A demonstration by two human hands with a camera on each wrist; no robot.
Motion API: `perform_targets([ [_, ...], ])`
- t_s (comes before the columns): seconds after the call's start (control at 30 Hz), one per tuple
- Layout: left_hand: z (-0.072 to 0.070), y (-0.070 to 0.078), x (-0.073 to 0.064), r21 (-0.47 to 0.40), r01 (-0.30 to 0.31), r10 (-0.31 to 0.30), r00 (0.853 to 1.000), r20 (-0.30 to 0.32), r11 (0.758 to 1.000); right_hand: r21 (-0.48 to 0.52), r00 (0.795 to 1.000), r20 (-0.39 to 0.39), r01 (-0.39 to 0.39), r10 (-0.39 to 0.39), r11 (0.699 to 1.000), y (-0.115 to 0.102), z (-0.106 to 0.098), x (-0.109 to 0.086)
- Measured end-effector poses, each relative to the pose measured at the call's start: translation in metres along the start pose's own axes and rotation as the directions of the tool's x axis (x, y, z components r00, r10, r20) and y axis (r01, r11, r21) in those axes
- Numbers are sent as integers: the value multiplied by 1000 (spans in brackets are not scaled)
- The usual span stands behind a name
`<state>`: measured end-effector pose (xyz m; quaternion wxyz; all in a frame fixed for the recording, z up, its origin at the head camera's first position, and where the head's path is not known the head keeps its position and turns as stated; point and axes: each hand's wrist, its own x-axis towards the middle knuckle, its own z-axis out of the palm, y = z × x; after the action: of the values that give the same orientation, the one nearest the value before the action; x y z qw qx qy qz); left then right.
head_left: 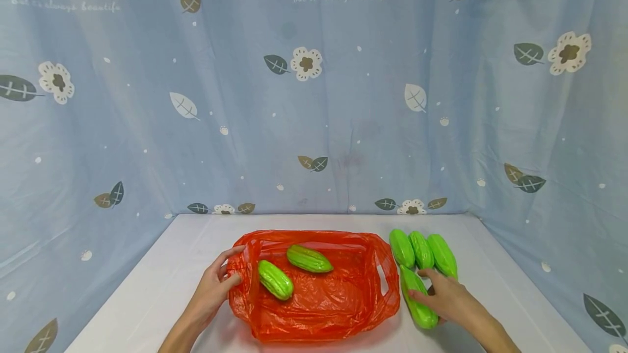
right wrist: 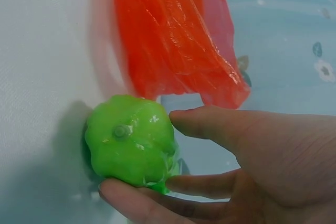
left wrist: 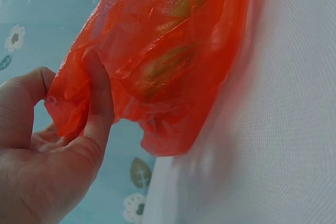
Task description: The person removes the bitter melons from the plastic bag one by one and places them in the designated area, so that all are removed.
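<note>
A red plastic bag (head_left: 333,317) lies spread open on the table, with two green ridged gourds inside: one gourd (head_left: 276,281) near its left side, the other gourd (head_left: 309,259) toward the back. My left hand (head_left: 208,293) holds the bag's left edge between thumb and fingers; the left wrist view shows the thin film (left wrist: 173,30) pulled up there. Just beyond the bag's right side, my right hand (head_left: 451,299) has its thumb and fingers around another green gourd (right wrist: 128,140), which lies on the table. Its rounded stem end faces the right wrist camera.
Three more gourds stand in a row behind the right hand: a left one (head_left: 402,248), a middle one (head_left: 422,249) and a right one (head_left: 443,255). The white table (head_left: 147,287) ends at a blue patterned curtain (head_left: 353,119) at the back and sides.
</note>
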<state>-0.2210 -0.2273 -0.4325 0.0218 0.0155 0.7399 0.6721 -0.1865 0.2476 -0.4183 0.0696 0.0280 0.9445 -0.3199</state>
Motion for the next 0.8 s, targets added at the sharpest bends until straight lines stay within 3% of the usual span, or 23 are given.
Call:
perform_targets([
  [0.37,-1,0,-1,-5,-7,7,1000,8,1000,-38,1000,2,-10,10,999,-2,-11,0],
  [0.6,-1,-1,0,-6,-13,14,1000,13,1000,-189,995,-61,63,-76,980,-12,-24,2],
  [0.8,0,-1,0,-5,-4,4,1000,10,1000,-228,987,-97,103,-128,968,-29,-32,2],
])
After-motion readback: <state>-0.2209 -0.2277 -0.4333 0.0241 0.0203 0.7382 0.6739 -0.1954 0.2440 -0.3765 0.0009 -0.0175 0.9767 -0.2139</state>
